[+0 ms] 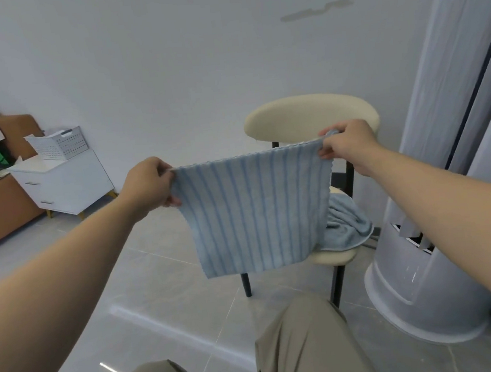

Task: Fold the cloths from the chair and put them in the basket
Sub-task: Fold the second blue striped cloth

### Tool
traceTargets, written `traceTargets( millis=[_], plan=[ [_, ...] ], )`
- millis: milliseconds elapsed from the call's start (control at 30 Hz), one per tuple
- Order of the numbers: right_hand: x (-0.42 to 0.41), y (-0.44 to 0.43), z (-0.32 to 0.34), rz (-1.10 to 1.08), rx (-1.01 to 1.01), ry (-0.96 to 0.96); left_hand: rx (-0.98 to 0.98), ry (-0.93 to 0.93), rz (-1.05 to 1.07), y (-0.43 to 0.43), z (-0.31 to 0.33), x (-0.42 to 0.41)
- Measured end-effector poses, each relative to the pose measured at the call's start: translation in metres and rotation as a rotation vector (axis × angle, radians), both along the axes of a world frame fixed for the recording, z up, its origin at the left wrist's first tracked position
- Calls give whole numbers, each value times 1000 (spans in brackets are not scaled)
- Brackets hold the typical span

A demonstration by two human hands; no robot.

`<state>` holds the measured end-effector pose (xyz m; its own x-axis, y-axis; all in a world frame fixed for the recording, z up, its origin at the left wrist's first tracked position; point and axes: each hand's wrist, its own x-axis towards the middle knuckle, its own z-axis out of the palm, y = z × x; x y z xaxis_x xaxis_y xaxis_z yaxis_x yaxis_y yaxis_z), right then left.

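Far off on the left I see the white basket (63, 146) on a white cabinet (67, 188) by the wall, well apart from what I hold. Nearer, my left hand (148, 184) pinches the top left corner of the striped blue cloth (255, 211), thumb and fingers curled onto it. The cloth hangs in the air between both hands, in front of the chair. Its top edge is pulled taut from left to right, rising a little toward the right. The stripes run top to bottom and the lower edge hangs free. It looks slightly longer down than across, so I take its long axis to follow the stripes. My right hand (346, 143) clamps the top right corner the same way, a bit farther from me. Behind it stands the cream chair (310, 113), with a second blue cloth (347, 224) crumpled on its seat. I judge the fold needs the hands brought together, corner to corner; the left hand is nearer the basket
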<state>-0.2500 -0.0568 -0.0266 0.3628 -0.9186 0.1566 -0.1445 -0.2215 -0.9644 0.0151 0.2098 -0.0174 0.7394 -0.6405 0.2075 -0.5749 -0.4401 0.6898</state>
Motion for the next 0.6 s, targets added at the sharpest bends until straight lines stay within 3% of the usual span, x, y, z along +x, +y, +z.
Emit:
traceTargets(
  millis=[100,233,400,600],
  plan=[
    [2,-11,2,-30,-20,-11,-72,139,3,-19,-2,5],
    [12,-40,12,-62,-10,-41,-72,74,20,-60,14,13],
    [13,-75,34,-184,-106,-51,-215,33,24,-107,41,20],
    [-17,-64,42,-240,-182,-70,-295,-110,-12,-114,40,4]
  ],
)
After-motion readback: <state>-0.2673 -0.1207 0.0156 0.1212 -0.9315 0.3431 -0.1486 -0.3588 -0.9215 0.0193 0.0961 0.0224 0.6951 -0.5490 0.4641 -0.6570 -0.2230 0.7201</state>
